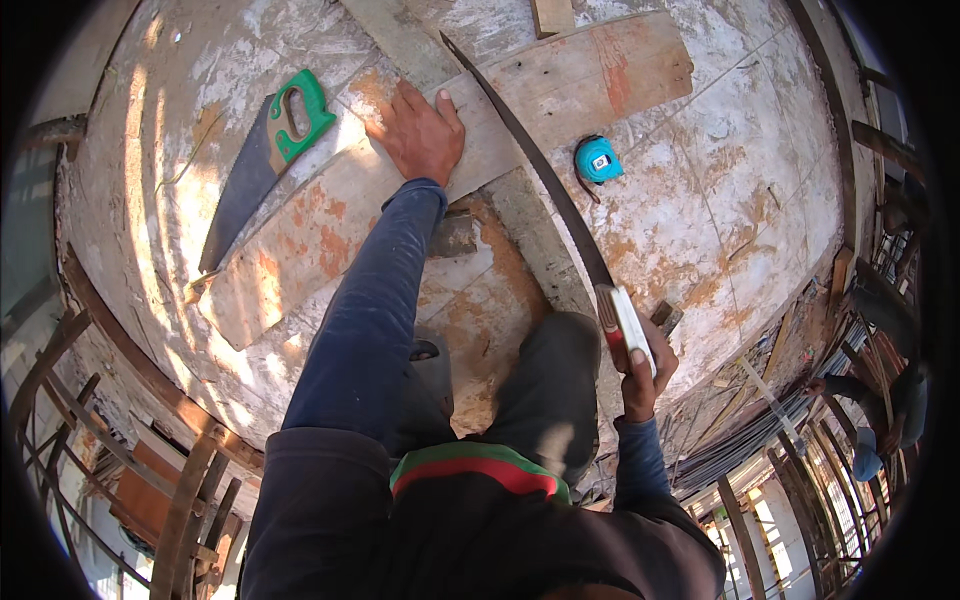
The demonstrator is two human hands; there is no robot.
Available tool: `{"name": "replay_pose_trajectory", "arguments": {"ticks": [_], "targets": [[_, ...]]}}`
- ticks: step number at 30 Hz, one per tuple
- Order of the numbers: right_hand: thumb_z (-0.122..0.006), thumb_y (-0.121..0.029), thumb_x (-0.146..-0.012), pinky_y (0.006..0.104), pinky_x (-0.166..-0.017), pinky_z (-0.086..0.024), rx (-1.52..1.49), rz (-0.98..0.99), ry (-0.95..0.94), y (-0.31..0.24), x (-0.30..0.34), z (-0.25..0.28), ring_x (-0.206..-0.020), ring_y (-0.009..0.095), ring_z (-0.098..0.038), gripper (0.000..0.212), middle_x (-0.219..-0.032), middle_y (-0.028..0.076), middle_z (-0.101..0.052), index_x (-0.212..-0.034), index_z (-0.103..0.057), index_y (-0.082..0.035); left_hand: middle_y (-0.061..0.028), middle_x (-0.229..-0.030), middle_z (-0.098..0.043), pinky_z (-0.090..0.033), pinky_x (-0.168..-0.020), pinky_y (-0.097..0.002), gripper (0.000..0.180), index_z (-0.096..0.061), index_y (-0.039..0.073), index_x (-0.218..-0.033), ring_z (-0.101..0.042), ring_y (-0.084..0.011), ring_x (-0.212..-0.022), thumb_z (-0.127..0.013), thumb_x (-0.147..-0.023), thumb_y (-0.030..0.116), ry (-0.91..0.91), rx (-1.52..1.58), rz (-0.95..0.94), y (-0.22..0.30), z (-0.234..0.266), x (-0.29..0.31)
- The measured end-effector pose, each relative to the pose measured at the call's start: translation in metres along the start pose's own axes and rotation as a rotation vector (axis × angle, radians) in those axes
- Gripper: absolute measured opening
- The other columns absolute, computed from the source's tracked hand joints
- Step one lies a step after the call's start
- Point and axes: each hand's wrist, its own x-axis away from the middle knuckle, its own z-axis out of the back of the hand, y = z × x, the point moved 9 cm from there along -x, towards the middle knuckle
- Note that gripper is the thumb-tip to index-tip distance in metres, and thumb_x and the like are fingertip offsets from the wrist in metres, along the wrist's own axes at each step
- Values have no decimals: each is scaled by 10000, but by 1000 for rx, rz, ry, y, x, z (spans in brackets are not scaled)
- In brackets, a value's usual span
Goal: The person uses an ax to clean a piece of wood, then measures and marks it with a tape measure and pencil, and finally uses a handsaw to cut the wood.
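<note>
My left hand [418, 132] lies flat with fingers spread on a long worn wooden board [320, 225], which runs from lower left to upper right. My right hand [648, 370] is closed round the white and red handle of a handsaw [560, 200]. Its long dark blade slants across the board, to the right of my left hand. Whether the teeth touch the wood I cannot tell. Under the board runs another timber [545, 240], partly hidden. A second handsaw [245, 185], with a green and tan handle, lies left of my left hand. A blue tape measure [598, 160] rests right of the blade.
The concrete floor [740, 190] is stained white and rust-brown. Wood offcuts [455, 235] lie by the board, and another wood piece [552, 17] sits at the far edge. My knee [560, 375] is close to the timber. At the far right another person [880, 410] is beside long dark rods [745, 440].
</note>
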Motion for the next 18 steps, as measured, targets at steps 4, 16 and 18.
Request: {"name": "replay_pose_trajectory", "arguments": {"ticks": [4, 16, 18], "targets": [[-594, -384, -868, 221, -544, -385, -174, -160, -18, 14, -45, 22, -574, 78, -508, 567, -779, 61, -656, -1187, -662, 80, -203, -1247, -610, -252, -1062, -610, 620, -485, -53, -1363, -508, -358, -1215, -445, -986, 437, -11, -29, 21, -2, -2, 7], [-601, -266, -910, 362, -909, -505, -6, 156, -227, -33, -40, -65, -1030, 276, -694, 481, -1140, 230, -699, -1288, -615, 32, -186, -1280, -601, -212, -1089, -594, 662, -448, -47, -1415, -515, -343, -1208, -429, -987, 458, -10, -29, 27, -2, 4, 7], [-625, -214, -902, 343, -903, -498, -70, 145, -181, -31, -100, -115, -1011, 280, -690, 434, -1136, 238, -692, -1256, -621, 38, -183, -1275, -604, -221, -1084, -591, 660, -452, -46, -1411, -516, -344, -1205, -431, -986, 458, -5, -1, 21, 4, 5, -1]]}}
